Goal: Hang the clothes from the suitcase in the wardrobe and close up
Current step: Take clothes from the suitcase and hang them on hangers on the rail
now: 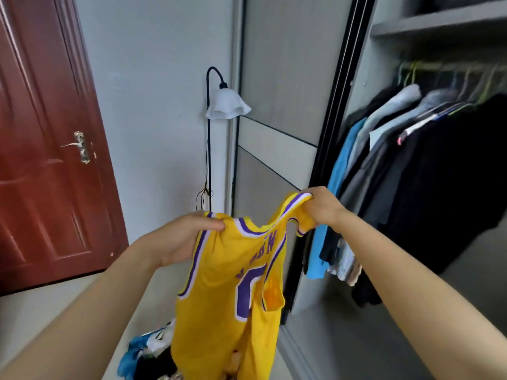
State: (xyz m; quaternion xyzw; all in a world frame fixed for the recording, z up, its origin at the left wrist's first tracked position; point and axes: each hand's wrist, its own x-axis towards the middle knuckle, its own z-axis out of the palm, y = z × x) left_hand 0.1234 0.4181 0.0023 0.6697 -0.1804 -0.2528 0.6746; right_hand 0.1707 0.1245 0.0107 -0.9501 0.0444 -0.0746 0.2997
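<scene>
As arms [397, 256] reach forward, fingers [211, 223] pinch jersey [219, 303]

A home bedroom: open wardrobe [428, 165], floor lamp [226, 105], wooden door [49, 160].

We hold a yellow sleeveless jersey [227, 283] with purple-and-white trim up by both shoulder straps, its body hanging slack. Beneath it lies a heap of blue, white and dark clothes [149, 355]. At right the wardrobe [439, 23] stands open, garments [411, 165] hanging on its rail.

Lamp [227, 105] left of wardrobe [439, 160]; clothes [148, 357], perhaps suitcased, below.
</scene>
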